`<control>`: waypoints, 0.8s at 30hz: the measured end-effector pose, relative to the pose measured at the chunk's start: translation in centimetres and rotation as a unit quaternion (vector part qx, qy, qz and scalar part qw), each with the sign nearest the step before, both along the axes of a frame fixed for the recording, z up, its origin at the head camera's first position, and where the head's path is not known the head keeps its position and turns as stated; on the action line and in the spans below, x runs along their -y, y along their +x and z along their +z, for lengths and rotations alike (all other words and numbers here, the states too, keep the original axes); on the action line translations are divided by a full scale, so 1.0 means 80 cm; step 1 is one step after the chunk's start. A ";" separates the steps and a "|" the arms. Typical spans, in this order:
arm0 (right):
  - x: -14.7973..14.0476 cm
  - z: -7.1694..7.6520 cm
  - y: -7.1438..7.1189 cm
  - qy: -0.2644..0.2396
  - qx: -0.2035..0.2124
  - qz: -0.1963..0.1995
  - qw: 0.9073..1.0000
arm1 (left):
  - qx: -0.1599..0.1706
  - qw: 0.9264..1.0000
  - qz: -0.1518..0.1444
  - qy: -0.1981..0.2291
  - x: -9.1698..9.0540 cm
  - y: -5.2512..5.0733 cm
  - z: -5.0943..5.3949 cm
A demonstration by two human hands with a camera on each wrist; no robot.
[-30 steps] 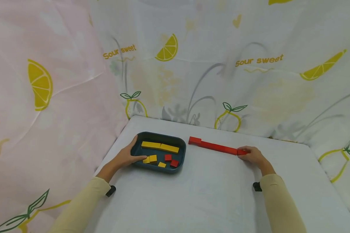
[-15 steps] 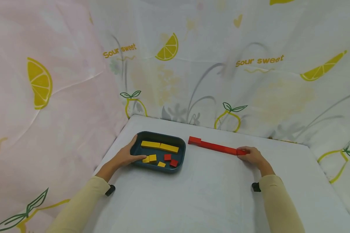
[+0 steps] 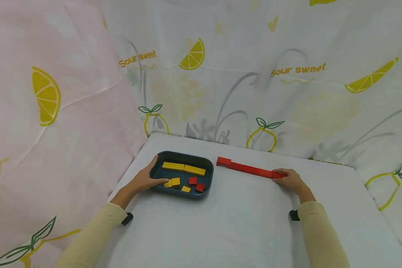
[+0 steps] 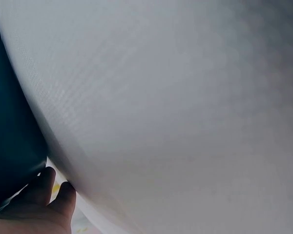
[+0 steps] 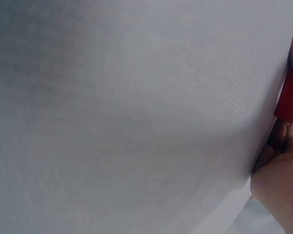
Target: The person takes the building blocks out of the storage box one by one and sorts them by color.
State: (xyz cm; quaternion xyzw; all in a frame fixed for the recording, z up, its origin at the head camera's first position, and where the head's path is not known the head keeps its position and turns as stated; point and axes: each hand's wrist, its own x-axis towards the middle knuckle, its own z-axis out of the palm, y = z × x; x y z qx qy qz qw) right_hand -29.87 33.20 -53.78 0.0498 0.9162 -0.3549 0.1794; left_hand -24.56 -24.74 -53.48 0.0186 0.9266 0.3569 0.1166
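My left hand [image 3: 142, 181] holds the left end of a dark blue tray [image 3: 187, 195], its thumb over the front rim. In the left wrist view, fingers [image 4: 62, 200] lie by the tray's outer wall [image 4: 12, 112]. Inside the tray are two long yellow blocks [image 3: 194, 170] end to end, several small yellow blocks [image 3: 175, 182] and two small red blocks [image 3: 200, 188]. My right hand [image 3: 289, 179] grips a red block [image 3: 278, 175] at the right end of a red row. A long red section [image 3: 251, 169] joins it to a raised red block [image 3: 223, 161] at the left end.
A white cloth covers the table [image 3: 241, 227]. Behind it hangs a lemon-print curtain [image 3: 221, 93], with a pinkish curtain [image 3: 83, 111] on the left. Black wrist devices [image 3: 294, 215] sit under both sleeves.
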 end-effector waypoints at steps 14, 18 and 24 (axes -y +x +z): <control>-0.004 -0.006 -0.005 -0.014 0.008 -0.016 1.000 | 0.005 1.000 0.008 -0.003 -0.001 -0.001 -0.001; -0.005 -0.006 -0.005 -0.036 0.010 -0.018 0.999 | 0.003 1.000 0.007 -0.002 -0.001 -0.001 -0.001; -0.007 -0.004 -0.003 -0.072 0.020 -0.027 0.997 | 0.003 1.000 0.007 -0.003 0.000 0.000 0.000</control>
